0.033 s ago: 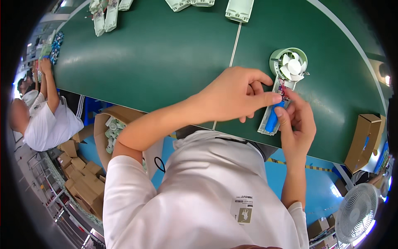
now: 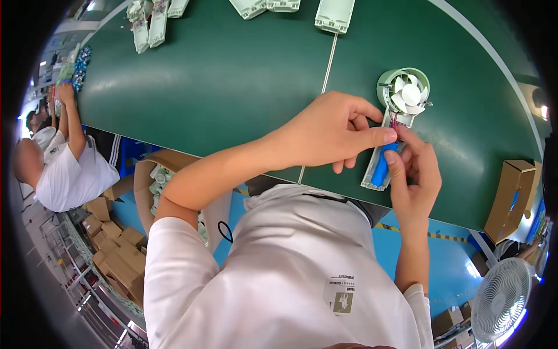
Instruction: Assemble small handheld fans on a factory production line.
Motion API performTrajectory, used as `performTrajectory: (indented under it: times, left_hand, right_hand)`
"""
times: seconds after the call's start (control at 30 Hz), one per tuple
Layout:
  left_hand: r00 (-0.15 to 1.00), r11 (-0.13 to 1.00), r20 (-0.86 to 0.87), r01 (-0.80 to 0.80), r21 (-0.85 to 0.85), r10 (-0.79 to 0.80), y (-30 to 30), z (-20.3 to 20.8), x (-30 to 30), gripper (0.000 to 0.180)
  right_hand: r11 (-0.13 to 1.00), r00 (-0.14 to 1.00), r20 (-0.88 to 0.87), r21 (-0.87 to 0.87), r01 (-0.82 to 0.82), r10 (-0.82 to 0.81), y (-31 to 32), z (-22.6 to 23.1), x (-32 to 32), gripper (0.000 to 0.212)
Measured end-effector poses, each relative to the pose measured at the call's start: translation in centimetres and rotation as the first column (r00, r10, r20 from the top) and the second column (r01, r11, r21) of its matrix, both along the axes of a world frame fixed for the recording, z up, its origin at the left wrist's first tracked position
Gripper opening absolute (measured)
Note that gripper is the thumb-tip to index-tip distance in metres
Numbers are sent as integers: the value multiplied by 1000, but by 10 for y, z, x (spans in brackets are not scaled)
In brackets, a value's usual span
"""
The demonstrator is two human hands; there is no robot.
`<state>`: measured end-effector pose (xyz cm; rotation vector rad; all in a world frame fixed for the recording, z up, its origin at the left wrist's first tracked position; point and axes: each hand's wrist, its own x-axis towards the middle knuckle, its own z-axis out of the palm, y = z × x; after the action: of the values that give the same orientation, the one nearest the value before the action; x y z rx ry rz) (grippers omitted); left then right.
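A small handheld fan (image 2: 372, 174) lies on the green worktable with its pale green casing half exposed. Its round head, holding white fan blades (image 2: 410, 94), points away from me. A blue cylindrical battery (image 2: 381, 168) rests in the handle, below thin red wires (image 2: 394, 118) and a small circuit board partly covered by my fingers. From the left, my left hand (image 2: 340, 132) grips the casing's edge, its thumb at the board end of the battery. My right hand (image 2: 419, 174) closes around the handle's right side, thumb against the battery and index finger by the wires.
Pale green casing parts (image 2: 334, 14) lie along the table's far edge, more at far left. An open carton (image 2: 142, 189) of parts stands below the left edge. A cardboard box (image 2: 508, 198) sits at right, above a standing fan (image 2: 501, 299). A co-worker (image 2: 72, 174) works at left.
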<state>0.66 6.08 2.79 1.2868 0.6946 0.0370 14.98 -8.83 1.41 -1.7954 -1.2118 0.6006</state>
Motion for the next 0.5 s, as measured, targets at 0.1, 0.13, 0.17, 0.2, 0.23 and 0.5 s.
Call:
performTrajectory:
  times: [0.1,0.13,0.17,0.2,0.23,0.5]
  left_hand:
    - [996,993,-54,62,-103,-68,10,9,16,40]
    - [996,995,-66,61,-85,-66,11,10,21,40]
    - [993,990,-106,36,-140,-51,11,9,26,39]
    - [989,983,-149,-2,-184,-26,13,8,29,39]
    - [987,988,-163,-18,-151,-7,14,6,33,39]
    - [969,959,-246,72,275,-2,109,20,170,29]
  right_hand:
    - [996,989,125,33,-82,77,8,8,3,24]
    - [996,992,104,36,-81,77,9,7,5,26]
    - [995,992,96,57,-83,77,8,7,9,26]
    - [992,992,70,72,-107,102,9,6,14,27]
    - [987,991,44,92,-134,130,10,2,21,28]
    - [975,930,-307,30,220,-201,-8,-16,57,25]
